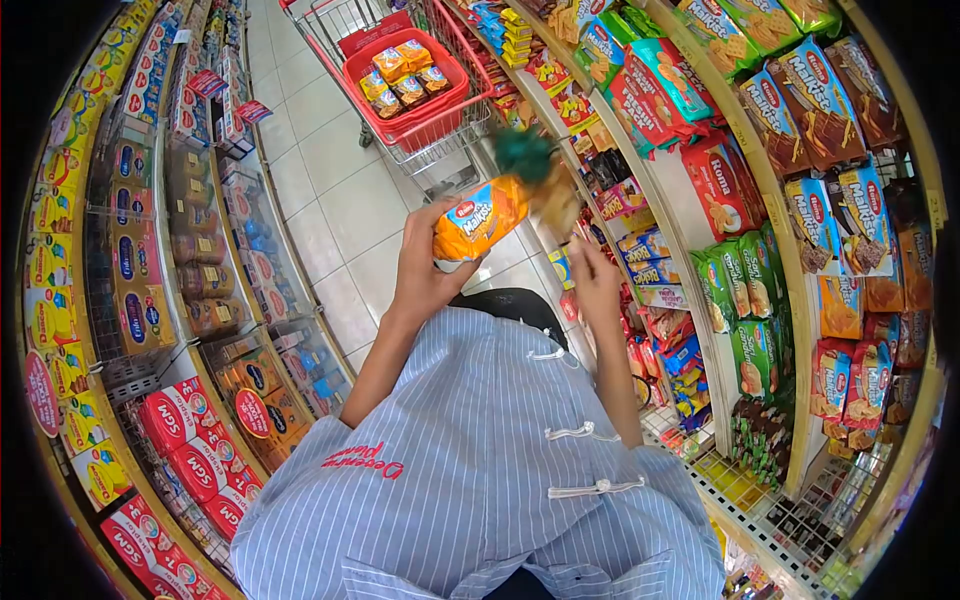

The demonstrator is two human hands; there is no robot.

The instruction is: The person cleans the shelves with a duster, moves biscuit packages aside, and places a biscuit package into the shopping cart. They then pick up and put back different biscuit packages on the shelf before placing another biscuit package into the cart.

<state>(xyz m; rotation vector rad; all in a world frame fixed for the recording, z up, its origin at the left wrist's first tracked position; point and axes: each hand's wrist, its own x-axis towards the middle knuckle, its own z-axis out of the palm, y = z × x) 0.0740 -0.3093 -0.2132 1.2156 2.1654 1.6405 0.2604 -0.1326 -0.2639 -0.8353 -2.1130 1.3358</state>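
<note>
My left hand (432, 262) is closed around an orange pack of Malkist crackers (482, 222), held tilted over the tiled floor. In my right hand (597, 278), fingers pinched together, is a feather duster (527, 157). Its green and tan feathers are smeared by motion and come right up to the right end of the pack. Most of the duster's handle is hidden by my fingers.
Ahead stands a shopping cart (432, 118) with a red basket (362, 62) holding several orange packs (405, 62). Shelves of biscuit packs (735, 190) line the right. Along the left run shelves with red SGM boxes (195, 470) and yellow boxes (55, 320).
</note>
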